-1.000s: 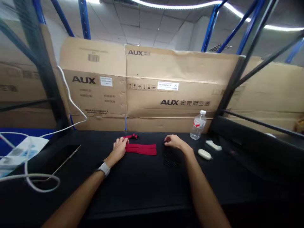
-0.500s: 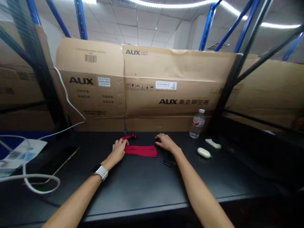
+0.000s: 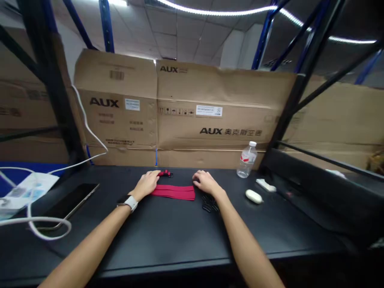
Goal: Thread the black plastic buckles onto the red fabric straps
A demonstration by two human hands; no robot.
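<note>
My left hand point(image 3: 146, 184) reaches over the left end of several flat red webbing strips point(image 3: 175, 192). Its closed fingers cover the near end of a short red strap point(image 3: 163, 173) that carries a black buckle point(image 3: 171, 175), behind the strips. Past the strips' right end, my right hand point(image 3: 205, 182) rests on the table with loosely bent fingers, thumb a little apart, and nothing visible in it. Beside its wrist lies a small pile of black plastic buckles point(image 3: 208, 204), partly hidden by the forearm.
A water bottle point(image 3: 247, 160) stands at the back right, near a white oval object point(image 3: 253, 196) and a small white block point(image 3: 265, 185). Left are a phone point(image 3: 72, 202), a white cable point(image 3: 60, 239) and a printed sheet point(image 3: 31, 188). Cardboard point(image 3: 180, 136) walls the back.
My left hand has moved off the strips' left end, up and away from me, onto the short red strap's end. The right hand stays nearly in place. The view has shifted slightly.
</note>
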